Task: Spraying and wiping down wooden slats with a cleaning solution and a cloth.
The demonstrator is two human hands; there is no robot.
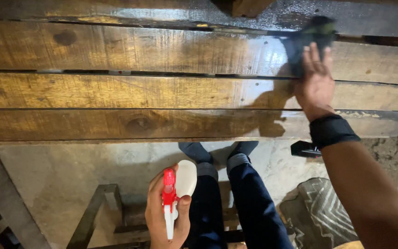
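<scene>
**Wiping wet planks, spray bottle at the ready**

Right hand (316,80) laid flat, fingers pressed together, on a dark crumpled cloth (310,39). Cloth pushed against the brown wooden plank worktop (116,92), near its far right end. Wood around the cloth shiny and wet. Black band (331,130) wrapped round the right wrist, just below the hand.

Left hand (166,214) lower down, in front of the worktop's near edge, curled tight round a white plastic spray bottle with a red trigger top (173,191). Thumb on one side of the red part, fingers on the other.

Legs in dark blue trousers (236,193) right beside the bottle, standing on the grey concrete floor (70,180) under the worktop. Dark metal frame (97,212) on the floor, left of the bottle.
</scene>
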